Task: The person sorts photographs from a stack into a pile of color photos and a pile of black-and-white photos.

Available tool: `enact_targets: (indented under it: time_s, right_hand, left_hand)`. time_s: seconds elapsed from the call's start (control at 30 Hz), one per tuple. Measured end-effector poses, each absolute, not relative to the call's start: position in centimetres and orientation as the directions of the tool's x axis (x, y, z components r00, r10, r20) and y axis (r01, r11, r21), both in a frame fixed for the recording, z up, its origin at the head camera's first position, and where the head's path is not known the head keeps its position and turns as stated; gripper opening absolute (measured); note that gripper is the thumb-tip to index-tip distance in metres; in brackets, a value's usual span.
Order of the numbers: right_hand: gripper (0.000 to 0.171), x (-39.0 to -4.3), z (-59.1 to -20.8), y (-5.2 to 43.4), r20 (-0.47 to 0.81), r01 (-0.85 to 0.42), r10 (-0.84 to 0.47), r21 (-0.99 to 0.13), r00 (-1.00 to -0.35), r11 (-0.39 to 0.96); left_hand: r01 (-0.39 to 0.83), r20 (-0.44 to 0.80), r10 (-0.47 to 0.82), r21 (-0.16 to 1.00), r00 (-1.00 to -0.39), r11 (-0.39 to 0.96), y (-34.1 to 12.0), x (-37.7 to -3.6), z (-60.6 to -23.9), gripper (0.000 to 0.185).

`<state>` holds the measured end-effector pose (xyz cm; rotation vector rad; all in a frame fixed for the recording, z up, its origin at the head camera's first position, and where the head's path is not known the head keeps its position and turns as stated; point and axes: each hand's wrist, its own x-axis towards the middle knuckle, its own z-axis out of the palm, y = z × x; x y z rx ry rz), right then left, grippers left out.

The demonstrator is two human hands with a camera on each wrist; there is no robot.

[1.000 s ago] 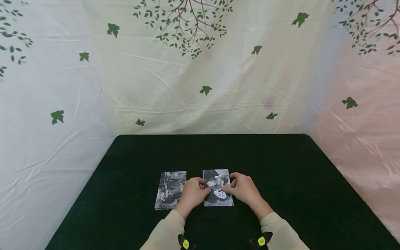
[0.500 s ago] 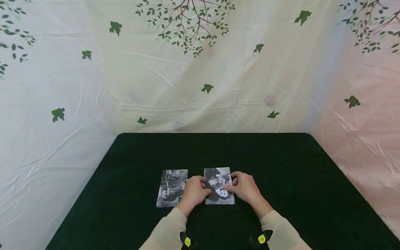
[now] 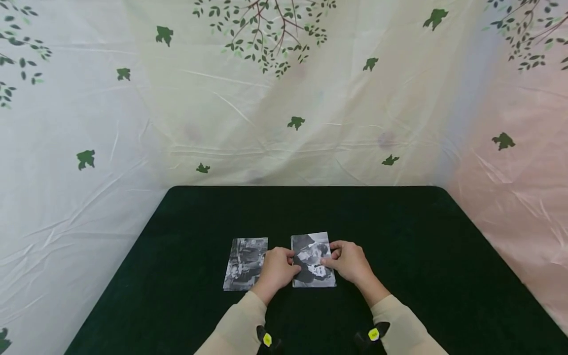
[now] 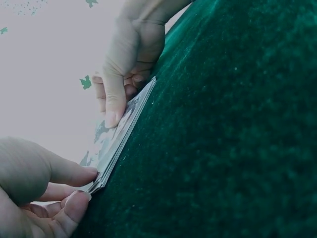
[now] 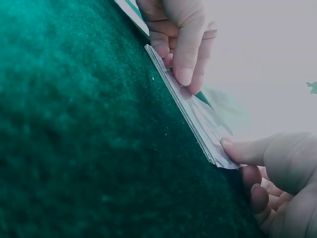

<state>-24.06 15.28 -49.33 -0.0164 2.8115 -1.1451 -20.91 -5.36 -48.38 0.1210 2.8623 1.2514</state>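
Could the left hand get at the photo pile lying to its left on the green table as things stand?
Probably yes. The left hand grips the left edge of the stack of photos, and the second photo pile lies flat right beside it on the table, uncovered, nothing between; it would have to let go first.

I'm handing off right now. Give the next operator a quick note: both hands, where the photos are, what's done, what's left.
Left hand: fingers pinch the left edge of the photo stack.
Right hand: thumb on top, fingers curled at the stack's right edge.
The stack lies flat on the green table, several prints thick.
Done: a second photo pile lies just left of it, untouched.
Left: likely lifting the top print and placing it; not yet raised.
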Motion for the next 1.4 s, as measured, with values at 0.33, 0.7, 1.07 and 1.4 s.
enact_targets:
  time_s: [0.33,0.7,1.07,1.4]
  right_hand:
    - [0.044,-24.1,-49.0,15.2,-0.138,0.088,-0.028,-0.762,-0.990,0.642]
    - [0.058,-24.3,-49.2,15.3,-0.128,0.071,-0.039,-0.746,-0.991,0.662]
    - [0.041,-24.1,-49.0,15.7,-0.148,0.104,-0.033,-0.819,-0.988,0.564]
    - [0.019,-24.2,-49.0,16.3,-0.177,0.149,-0.029,-0.895,-0.984,0.420]
  left_hand:
    - [0.064,0.010,0.082,0.725,-0.997,0.686,-5.5,-21.2,-48.3,0.038]
    - [0.038,-0.012,0.068,0.735,-0.998,0.678,-5.6,-21.3,-48.3,0.039]
    - [0.048,0.009,0.062,0.742,-0.998,0.668,-5.4,-21.0,-48.1,0.034]
    - [0.070,0.074,0.021,0.749,-0.997,0.659,-5.5,-20.8,-48.1,0.019]
